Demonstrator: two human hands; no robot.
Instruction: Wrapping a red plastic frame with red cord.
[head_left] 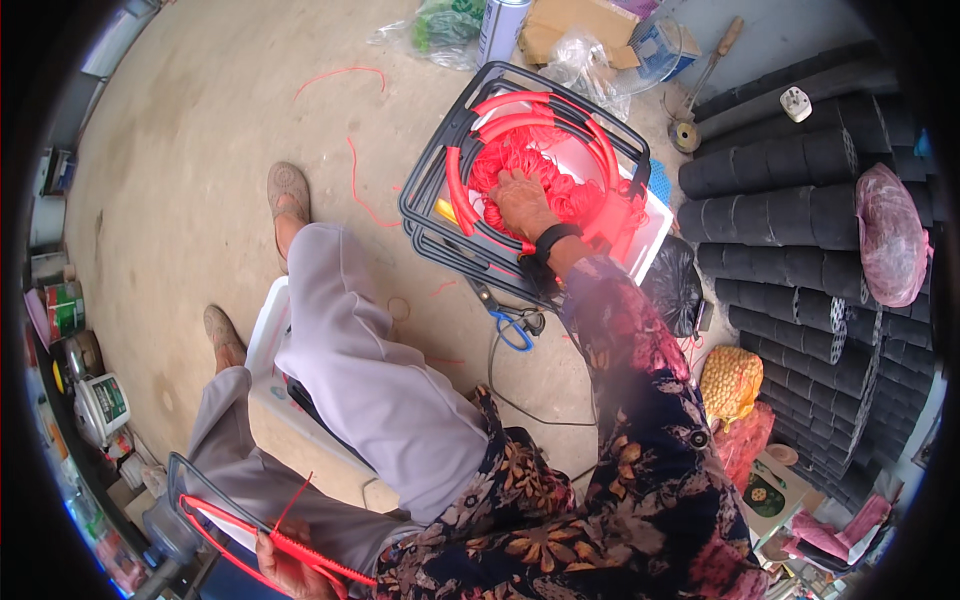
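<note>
My right hand (525,205), with a black band at the wrist, reaches into a pile of red cord (575,200). Its fingers curl down onto the strands, and their tips are hidden. Round the pile lie red-and-black rings (463,190) and a stack of black frames (425,215) with rounded corners, over a white container (652,240). At the lower left, my left hand (290,562) grips a black frame (225,490) whose one side is wrapped in red. A short red strand sticks up from that side, beside my knee.
Blue-handled scissors (513,332) lie on the floor below the stack, near a dark cable. Black rolls (785,215) are piled along the right side. A spray can (502,32) and a cardboard box (570,30) stand beyond the stack. Loose red strands (362,185) lie on the concrete floor.
</note>
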